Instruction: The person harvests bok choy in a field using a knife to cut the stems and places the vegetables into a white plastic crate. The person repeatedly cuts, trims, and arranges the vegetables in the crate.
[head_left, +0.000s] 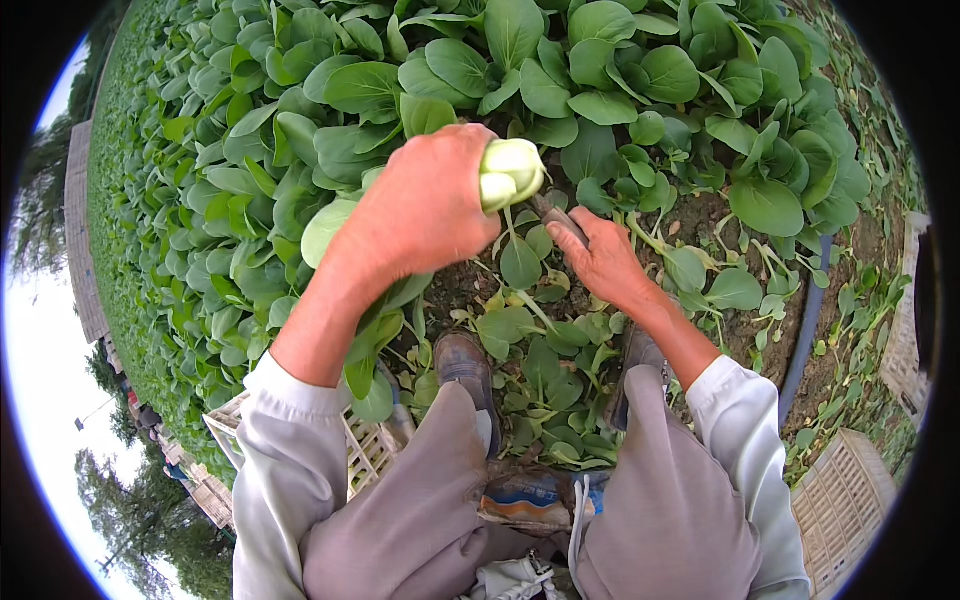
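Observation:
My left hand is closed around a head of bok choy, its pale cut-looking base pointing right and its leaves hanging out behind the hand at lower left. Just right of that base, my right hand grips the handle of a hand tool, which looks like a knife; its blade is mostly hidden. Dense bok choy plants grow beyond both hands. Loose leaves lie on the soil below them, between my shoes.
A white plastic crate stands by my left leg, partly hidden. Another crate is at lower right, with one more at the right rim. A dark hose runs along the soil. A printed bag lies between my legs.

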